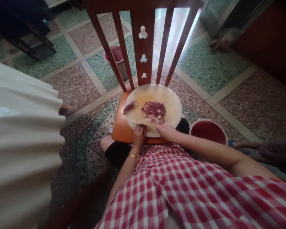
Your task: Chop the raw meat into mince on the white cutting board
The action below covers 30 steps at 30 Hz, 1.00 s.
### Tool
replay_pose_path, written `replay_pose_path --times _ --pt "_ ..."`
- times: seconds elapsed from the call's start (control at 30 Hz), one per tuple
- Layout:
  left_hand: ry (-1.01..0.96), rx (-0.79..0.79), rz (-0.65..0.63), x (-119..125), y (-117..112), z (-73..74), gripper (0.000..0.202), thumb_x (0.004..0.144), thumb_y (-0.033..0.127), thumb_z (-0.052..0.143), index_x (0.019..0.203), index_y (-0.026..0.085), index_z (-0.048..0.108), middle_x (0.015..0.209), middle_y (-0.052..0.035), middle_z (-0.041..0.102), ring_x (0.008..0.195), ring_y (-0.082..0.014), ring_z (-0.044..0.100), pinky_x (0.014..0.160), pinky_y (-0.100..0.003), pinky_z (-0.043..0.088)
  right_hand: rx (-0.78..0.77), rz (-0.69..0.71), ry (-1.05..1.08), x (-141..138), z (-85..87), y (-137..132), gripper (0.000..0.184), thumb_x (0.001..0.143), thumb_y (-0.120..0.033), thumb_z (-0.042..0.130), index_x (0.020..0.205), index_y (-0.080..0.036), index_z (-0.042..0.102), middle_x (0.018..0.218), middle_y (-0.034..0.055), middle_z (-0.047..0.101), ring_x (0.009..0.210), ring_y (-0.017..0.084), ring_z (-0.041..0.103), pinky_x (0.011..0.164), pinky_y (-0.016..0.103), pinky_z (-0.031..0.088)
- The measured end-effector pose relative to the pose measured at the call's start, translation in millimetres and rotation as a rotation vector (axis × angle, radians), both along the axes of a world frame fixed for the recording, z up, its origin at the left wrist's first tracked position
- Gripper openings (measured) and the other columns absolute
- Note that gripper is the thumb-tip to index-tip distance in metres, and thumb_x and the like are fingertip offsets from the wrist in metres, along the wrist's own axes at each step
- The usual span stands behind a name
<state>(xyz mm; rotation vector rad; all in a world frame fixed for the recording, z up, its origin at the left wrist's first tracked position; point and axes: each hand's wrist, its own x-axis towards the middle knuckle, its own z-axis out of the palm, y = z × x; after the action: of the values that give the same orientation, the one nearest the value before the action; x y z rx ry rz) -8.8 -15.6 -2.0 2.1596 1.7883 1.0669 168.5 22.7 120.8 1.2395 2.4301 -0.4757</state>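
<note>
At the lower centre of the frame, the left hand (pixel 139 135) is seen with fingers curled at the near rim of the round cutting board (pixel 166 95), just under the blade of the knife (pixel 143 123). The knife's handle end appears to be gripped by the closed fingers of the right hand (pixel 166 130). A cut to the left knuckles is judged possible, given how near the blade lies. Beyond, the chopped meat (pixel 154 111) is heaped mid-board, with an uncut piece (pixel 130 107) to its left. The board overhangs the chair (pixel 120 127) seat and could be tipped. No writing can be read.
</note>
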Motion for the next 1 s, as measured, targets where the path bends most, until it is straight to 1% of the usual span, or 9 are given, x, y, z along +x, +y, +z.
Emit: replay_pose_path --times 0.17,0.27,0.33,0.4,0.5,0.63,0.73,0.8,1.0 --pt "0.039 0.005 0.016 -0.3 2.9 -3.7 0.017 0.084 0.022 0.044 0.084 0.017 0.059 0.080 -0.0081 0.057 0.083 -0.0185 0.053 0.076 -0.033 0.045 -0.037 -0.003 0.063 -30.0 -9.3 17.1 0.030 0.086 -0.015 0.035 0.111 -0.016 0.051 0.097 0.0134 0.063 0.089 0.022 0.061 0.074 0.032 0.045" --pt "0.067 0.005 0.026 -1.0 3.5 -3.9 0.016 0.084 0.021 0.045 0.078 0.016 0.058 0.077 -0.0079 0.055 0.080 -0.0184 0.052 0.072 -0.032 0.044 -0.025 0.034 0.127 -56.7 -14.0 29.2 0.029 0.086 -0.015 0.034 0.107 -0.014 0.054 0.095 0.0135 0.064 0.088 0.024 0.061 0.073 0.033 0.046" --pt "0.089 0.003 0.027 -1.2 3.6 -3.2 0.017 0.084 0.022 0.044 0.076 0.016 0.058 0.076 -0.0084 0.055 0.079 -0.0191 0.052 0.071 -0.032 0.044 -0.016 0.054 0.153 -62.7 -15.3 30.2 0.029 0.087 -0.015 0.032 0.104 -0.013 0.056 0.094 0.0137 0.064 0.089 0.025 0.061 0.074 0.033 0.046" --pt "0.116 0.011 0.021 -0.8 3.9 -2.4 0.017 0.084 0.021 0.044 0.078 0.015 0.058 0.078 -0.0092 0.056 0.080 -0.0194 0.051 0.071 -0.033 0.044 0.004 0.045 0.167 -53.1 -15.4 25.1 0.031 0.087 -0.014 0.032 0.109 -0.014 0.053 0.098 0.0137 0.063 0.091 0.024 0.060 0.075 0.032 0.045" --pt "0.133 0.047 0.013 0.4 5.4 -0.6 0.016 0.084 0.020 0.044 0.082 0.015 0.059 0.081 -0.0095 0.058 0.081 -0.0191 0.052 0.073 -0.032 0.045 -0.028 -0.007 0.105 -18.9 -15.0 14.5 0.033 0.085 -0.014 0.036 0.116 -0.015 0.048 0.098 0.0135 0.063 0.090 0.022 0.061 0.074 0.030 0.045" --pt "0.081 0.061 0.002 1.8 6.6 3.0 0.016 0.084 0.021 0.046 0.089 0.015 0.060 0.088 -0.0092 0.060 0.085 -0.0179 0.053 0.078 -0.032 0.046 -0.073 -0.107 0.000 17.4 -11.7 15.7 0.033 0.088 -0.022 0.035 0.118 -0.014 0.046 0.097 0.0156 0.063 0.086 0.024 0.062 0.070 0.031 0.045" --pt "0.050 0.063 0.002 0.9 4.6 3.6 0.016 0.085 0.023 0.047 0.091 0.016 0.060 0.092 -0.0095 0.059 0.088 -0.0173 0.053 0.080 -0.032 0.045 -0.004 -0.173 0.008 19.9 -6.1 22.1 0.036 0.090 -0.025 0.031 0.123 -0.014 0.040 0.095 0.0151 0.064 0.085 0.025 0.062 0.069 0.033 0.045" --pt "0.039 0.080 0.022 -1.0 2.7 1.6 0.017 0.084 0.024 0.048 0.093 0.017 0.061 0.096 -0.0106 0.058 0.090 -0.0175 0.053 0.080 -0.031 0.045 0.004 -0.153 0.022 14.3 -2.1 21.0 0.036 0.089 -0.023 0.031 0.123 -0.014 0.039 0.094 0.0152 0.064 0.085 0.025 0.062 0.069 0.032 0.045" --pt "0.037 0.080 0.022 -5.5 -0.5 -6.7 0.015 0.084 0.023 0.048 0.088 0.017 0.061 0.091 -0.0097 0.060 0.089 -0.0181 0.054 0.080 -0.032 0.045 0.009 -0.018 0.086 2.4 -0.7 0.1 0.023 0.086 -0.017 0.035 0.100 -0.016 0.055 0.091 0.0136 0.065 0.089 0.024 0.061 0.078 0.033 0.042"
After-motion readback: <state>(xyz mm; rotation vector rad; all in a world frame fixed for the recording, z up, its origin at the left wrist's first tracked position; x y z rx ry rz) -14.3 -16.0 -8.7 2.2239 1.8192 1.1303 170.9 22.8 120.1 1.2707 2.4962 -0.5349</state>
